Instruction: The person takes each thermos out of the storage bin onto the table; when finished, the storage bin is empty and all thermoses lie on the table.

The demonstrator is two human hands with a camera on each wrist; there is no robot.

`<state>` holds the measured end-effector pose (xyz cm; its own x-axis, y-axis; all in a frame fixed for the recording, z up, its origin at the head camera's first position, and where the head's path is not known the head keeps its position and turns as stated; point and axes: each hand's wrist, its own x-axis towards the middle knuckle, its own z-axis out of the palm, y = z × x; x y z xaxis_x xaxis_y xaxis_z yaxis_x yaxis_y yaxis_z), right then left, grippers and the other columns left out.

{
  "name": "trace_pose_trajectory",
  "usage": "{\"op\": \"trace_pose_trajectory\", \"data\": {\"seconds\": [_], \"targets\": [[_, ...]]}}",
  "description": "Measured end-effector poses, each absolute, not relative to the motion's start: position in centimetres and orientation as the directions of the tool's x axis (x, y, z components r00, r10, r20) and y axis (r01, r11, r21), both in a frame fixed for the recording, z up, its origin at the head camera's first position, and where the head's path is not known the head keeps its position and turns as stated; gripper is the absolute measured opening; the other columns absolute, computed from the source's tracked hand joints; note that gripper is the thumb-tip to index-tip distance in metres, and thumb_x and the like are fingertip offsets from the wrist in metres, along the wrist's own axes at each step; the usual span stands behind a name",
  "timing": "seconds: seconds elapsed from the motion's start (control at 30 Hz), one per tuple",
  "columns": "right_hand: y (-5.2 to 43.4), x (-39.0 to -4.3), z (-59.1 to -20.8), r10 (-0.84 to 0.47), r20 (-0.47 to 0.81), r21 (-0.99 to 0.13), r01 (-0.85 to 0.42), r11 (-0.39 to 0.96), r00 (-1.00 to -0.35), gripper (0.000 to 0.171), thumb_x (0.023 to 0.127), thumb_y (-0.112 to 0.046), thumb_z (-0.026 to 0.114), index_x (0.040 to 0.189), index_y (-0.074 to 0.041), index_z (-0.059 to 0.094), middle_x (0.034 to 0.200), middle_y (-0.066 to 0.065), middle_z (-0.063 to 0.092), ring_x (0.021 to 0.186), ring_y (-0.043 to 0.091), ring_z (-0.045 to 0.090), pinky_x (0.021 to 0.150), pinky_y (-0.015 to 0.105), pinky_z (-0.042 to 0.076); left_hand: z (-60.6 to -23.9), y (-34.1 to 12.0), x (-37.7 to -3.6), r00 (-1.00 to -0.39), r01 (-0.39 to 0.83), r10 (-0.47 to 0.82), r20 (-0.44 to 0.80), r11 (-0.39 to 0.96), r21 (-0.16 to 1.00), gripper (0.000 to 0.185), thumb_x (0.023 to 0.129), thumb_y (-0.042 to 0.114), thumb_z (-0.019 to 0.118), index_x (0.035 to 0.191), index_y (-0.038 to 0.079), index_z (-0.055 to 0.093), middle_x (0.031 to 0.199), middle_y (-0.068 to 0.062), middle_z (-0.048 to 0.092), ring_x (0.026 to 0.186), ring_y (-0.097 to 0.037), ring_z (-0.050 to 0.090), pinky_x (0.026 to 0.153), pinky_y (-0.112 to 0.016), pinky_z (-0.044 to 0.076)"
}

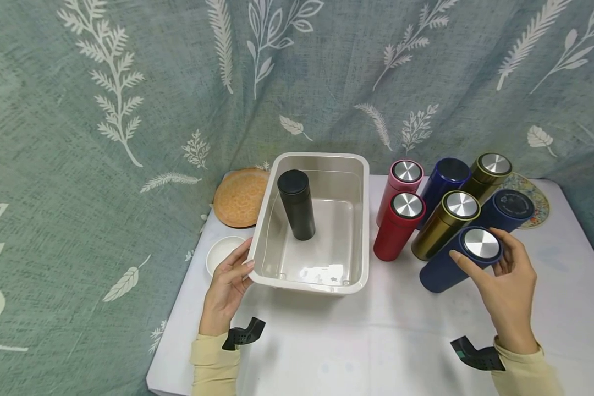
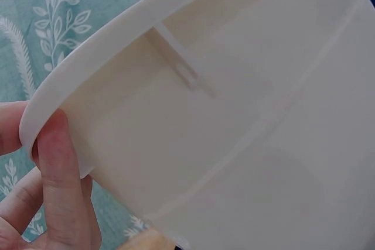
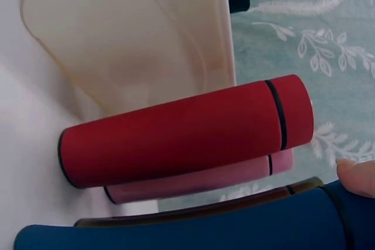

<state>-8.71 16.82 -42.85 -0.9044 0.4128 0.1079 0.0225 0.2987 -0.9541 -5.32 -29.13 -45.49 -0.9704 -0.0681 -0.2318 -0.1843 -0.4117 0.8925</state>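
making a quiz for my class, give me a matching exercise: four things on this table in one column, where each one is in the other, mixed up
Things:
1. black flask
2. orange plate
3. white dish
4. blue flask

Places:
A. under the right hand's fingers
B. upright inside the bin
C. at the table's back, left of the bin
D. beside the left hand, near the bin's front corner

Pairs: 1-B, 2-C, 3-D, 4-A
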Motion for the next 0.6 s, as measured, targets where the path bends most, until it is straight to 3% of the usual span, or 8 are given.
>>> {"op": "trace_pose_trajectory", "data": {"seconds": [0.13, 0.4, 0.6], "targets": [[16.9, -8.7, -42.8, 0.402, 0.102, -0.952, 0.028, 0.305, -0.910, 0.078, 0.073, 0.000, 0.086, 0.142, -0.016, 0.054, 0.131, -0.010, 0.059, 0.120, 0.004, 0.057, 0.098, 0.005, 0.045, -45.6, -29.1, -5.3, -0.970, -0.181, -0.071, -0.231, -0.421, 0.889, 0.056, 0.097, -0.005, 0.054, 0.151, 0.004, 0.042, 0.129, 0.001, 0.065, 0.104, -0.008, 0.070, 0.076, -0.020, 0.059], [16.8, -8.8, -42.2, 0.385, 0.036, -0.934, 0.106, 0.341, -0.922, 0.083, 0.075, -0.005, 0.086, 0.147, -0.023, 0.049, 0.146, -0.001, 0.051, 0.141, 0.011, 0.046, 0.118, 0.021, 0.036, -45.6, -29.3, -5.2, -0.970, -0.189, -0.060, -0.236, -0.424, 0.886, 0.059, 0.097, -0.004, 0.055, 0.153, 0.004, 0.039, 0.131, 0.002, 0.065, 0.106, -0.009, 0.070, 0.076, -0.019, 0.059], [16.6, -8.9, -41.6, 0.379, 0.119, -0.918, 0.044, 0.395, -0.918, 0.080, 0.076, -0.004, 0.085, 0.146, -0.019, 0.050, 0.144, 0.002, 0.056, 0.137, 0.009, 0.050, 0.116, 0.015, 0.036, -45.7, -29.3, -5.3, -0.969, -0.195, -0.060, -0.242, -0.417, 0.888, 0.059, 0.097, -0.003, 0.056, 0.153, 0.005, 0.040, 0.130, 0.002, 0.065, 0.105, -0.008, 0.070, 0.075, -0.019, 0.059]]}}
